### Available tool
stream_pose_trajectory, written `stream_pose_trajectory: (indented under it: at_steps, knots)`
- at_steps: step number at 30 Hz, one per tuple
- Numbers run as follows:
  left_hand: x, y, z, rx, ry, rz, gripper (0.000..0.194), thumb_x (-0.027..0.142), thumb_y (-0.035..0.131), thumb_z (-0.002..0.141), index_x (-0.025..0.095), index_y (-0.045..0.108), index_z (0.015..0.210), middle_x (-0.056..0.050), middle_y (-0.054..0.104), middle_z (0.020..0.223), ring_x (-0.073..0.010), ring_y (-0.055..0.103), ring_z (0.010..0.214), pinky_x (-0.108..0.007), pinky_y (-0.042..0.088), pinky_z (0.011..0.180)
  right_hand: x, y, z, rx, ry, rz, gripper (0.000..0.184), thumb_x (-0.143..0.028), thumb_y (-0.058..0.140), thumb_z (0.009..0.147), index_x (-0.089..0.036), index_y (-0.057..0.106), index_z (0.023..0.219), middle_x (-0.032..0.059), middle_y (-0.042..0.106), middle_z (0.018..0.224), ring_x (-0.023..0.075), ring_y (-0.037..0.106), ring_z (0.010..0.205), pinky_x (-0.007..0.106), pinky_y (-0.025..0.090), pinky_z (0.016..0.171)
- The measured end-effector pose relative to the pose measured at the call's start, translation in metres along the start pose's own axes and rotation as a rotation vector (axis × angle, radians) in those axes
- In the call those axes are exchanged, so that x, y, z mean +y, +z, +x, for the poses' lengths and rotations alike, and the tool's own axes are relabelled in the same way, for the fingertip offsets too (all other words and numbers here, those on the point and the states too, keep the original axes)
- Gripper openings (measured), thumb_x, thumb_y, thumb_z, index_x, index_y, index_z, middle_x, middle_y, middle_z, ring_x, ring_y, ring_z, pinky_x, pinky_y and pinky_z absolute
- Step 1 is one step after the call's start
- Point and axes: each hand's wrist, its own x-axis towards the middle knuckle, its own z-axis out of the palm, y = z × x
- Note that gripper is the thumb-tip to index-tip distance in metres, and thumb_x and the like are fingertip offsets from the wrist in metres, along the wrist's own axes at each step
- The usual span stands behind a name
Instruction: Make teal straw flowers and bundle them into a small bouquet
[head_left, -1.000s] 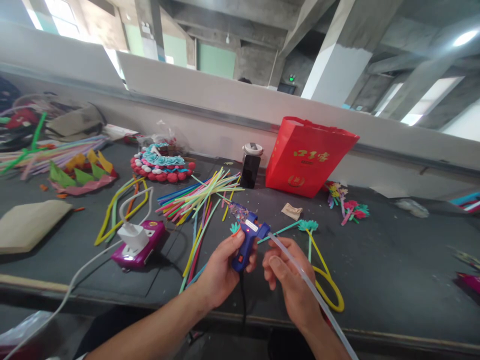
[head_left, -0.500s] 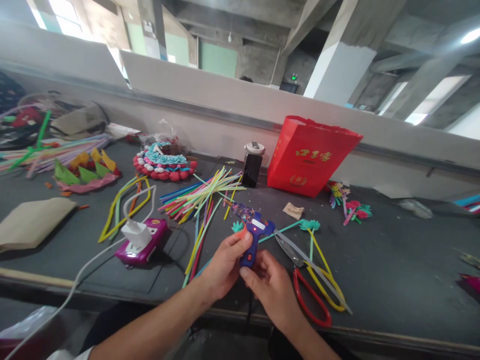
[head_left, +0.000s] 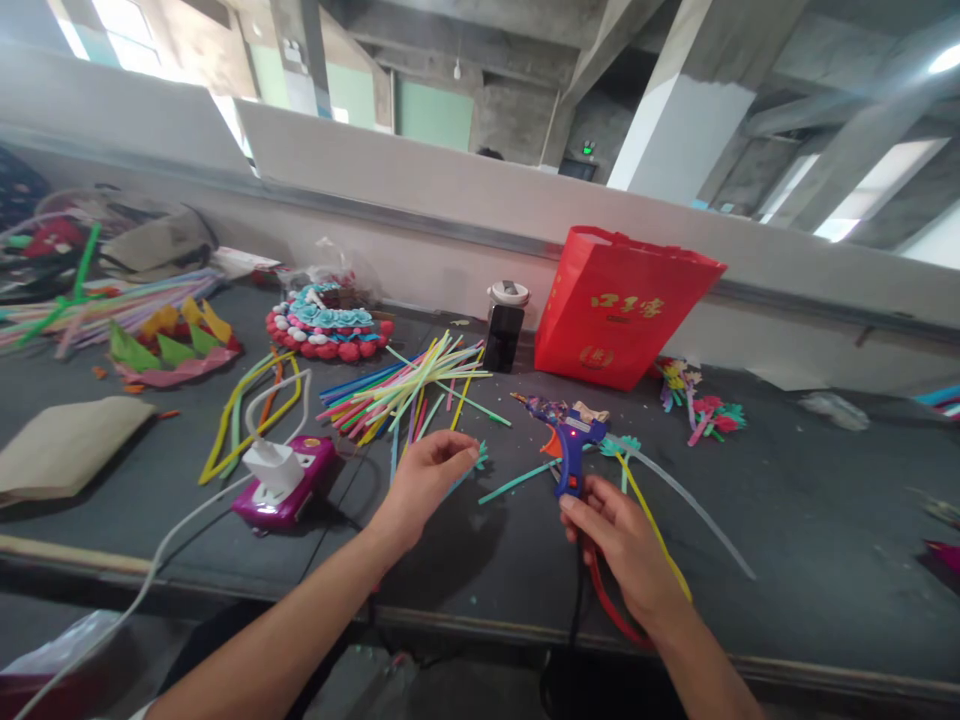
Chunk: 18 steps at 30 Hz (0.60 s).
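Observation:
My right hand (head_left: 619, 535) holds a blue hot glue gun (head_left: 574, 450) by the bottom of its handle. Its nozzle points left, a small red light glows, and a long clear glue stick (head_left: 697, 505) sticks out of the back. Behind this hand lie red-handled scissors (head_left: 611, 605), mostly covered. My left hand (head_left: 431, 475) is closed, thumb against the curled fingers, right beside a teal pipe-cleaner flower (head_left: 481, 456); whether it grips the flower's stem is hidden. Between the hands lies a teal pipe cleaner (head_left: 517, 480). A second teal flower (head_left: 611, 446) with a yellow stem rests behind the glue gun.
A heap of coloured pipe cleaners (head_left: 420, 385) lies ahead. At the back stand a phone (head_left: 503, 338) and a red bag (head_left: 622, 310). A purple power strip (head_left: 285, 490) with a white plug is on the left, its cable crossing the table edge (head_left: 112, 560).
The glue gun has moved right in my right hand. My left hand has let go of it and shifted left and up, close to the teal flower.

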Motion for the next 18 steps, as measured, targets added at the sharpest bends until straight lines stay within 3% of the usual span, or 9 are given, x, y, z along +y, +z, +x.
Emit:
stream_pose_trajectory:
  at_steps: [5,8,11,15,18]
  knots:
    - [0.000,-0.012,0.001,-0.027,0.201,0.682,0.014,0.029,0.061,0.080,0.018,0.068,0.083,-0.002,0.064,0.077,-0.0167,0.055,0.069,-0.028,0.038,0.064,0.014,-0.016,0.002,-0.068,0.042,-0.020,0.036,-0.051,0.068,0.081,-0.018,0.060,0.094,-0.0006,0.059,0.072,0.0125,0.054,0.061,0.018,0.038,0.042]
    - [-0.005,-0.013,0.000,-0.055,0.217,0.928,0.016,0.030,0.061,0.081,0.018,0.068,0.091,-0.005,0.065,0.087,-0.0190,0.059,0.075,-0.029,0.038,0.066,0.021,-0.020,0.002,-0.091,0.050,-0.019,0.037,-0.050,0.068,0.081,-0.018,0.060,0.097,0.0005,0.061,0.075,0.0133,0.056,0.064,0.018,0.039,0.044]
    - [-0.014,-0.010,0.000,-0.072,0.208,0.984,0.016,0.030,0.064,0.080,0.018,0.067,0.090,-0.006,0.065,0.089,-0.0212,0.060,0.080,-0.029,0.038,0.068,0.025,-0.021,0.002,-0.098,0.043,-0.023,0.037,-0.050,0.068,0.081,-0.017,0.060,0.097,0.0010,0.061,0.075,0.0137,0.056,0.065,0.019,0.038,0.044]
    - [-0.022,-0.004,0.007,-0.053,0.179,0.857,0.006,0.023,0.062,0.077,0.019,0.066,0.079,-0.006,0.066,0.081,-0.0234,0.061,0.080,-0.031,0.038,0.069,0.025,-0.022,0.003,-0.106,0.047,-0.026,0.038,-0.050,0.069,0.079,-0.017,0.061,0.096,0.0011,0.062,0.075,0.0136,0.057,0.063,0.019,0.038,0.043]
    - [-0.023,0.001,0.012,-0.044,0.157,0.759,0.012,0.026,0.056,0.082,0.019,0.064,0.077,-0.003,0.065,0.074,-0.0200,0.062,0.073,-0.029,0.040,0.066,0.025,-0.026,0.004,-0.106,0.059,-0.005,0.039,-0.050,0.071,0.078,-0.017,0.062,0.096,0.0010,0.063,0.075,0.0139,0.058,0.064,0.019,0.038,0.045]
